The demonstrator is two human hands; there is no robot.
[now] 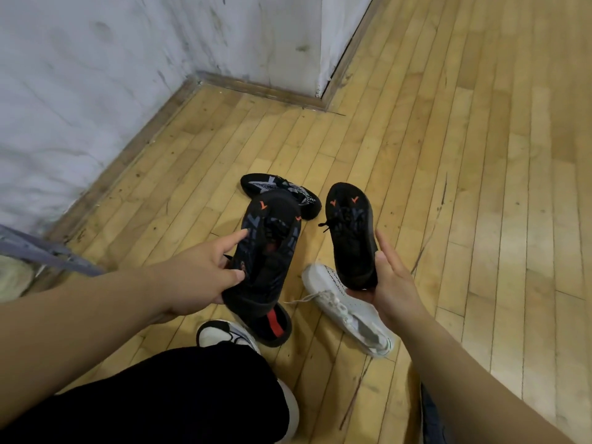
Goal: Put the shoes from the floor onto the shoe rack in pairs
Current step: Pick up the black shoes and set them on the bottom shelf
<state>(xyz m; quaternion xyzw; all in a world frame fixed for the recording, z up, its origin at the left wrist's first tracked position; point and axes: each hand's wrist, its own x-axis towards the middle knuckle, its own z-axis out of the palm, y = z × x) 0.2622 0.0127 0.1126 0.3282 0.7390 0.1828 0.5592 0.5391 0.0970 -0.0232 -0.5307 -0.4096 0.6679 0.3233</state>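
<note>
Gripping a black knit orange-marked sneaker [266,251] in my left hand [205,270] and its matching black sneaker [352,241] in my right hand [395,283], both off the wooden plank floor [480,187], I'd keep toes level and carry them to the rack as a pair.

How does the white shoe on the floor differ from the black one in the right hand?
The white shoe lies on the floor; the black shoe is held up by the right hand. The white shoe's toe is unmarked; the black shoe's toe bears orange marks. Both are lace-up trainers.
</note>
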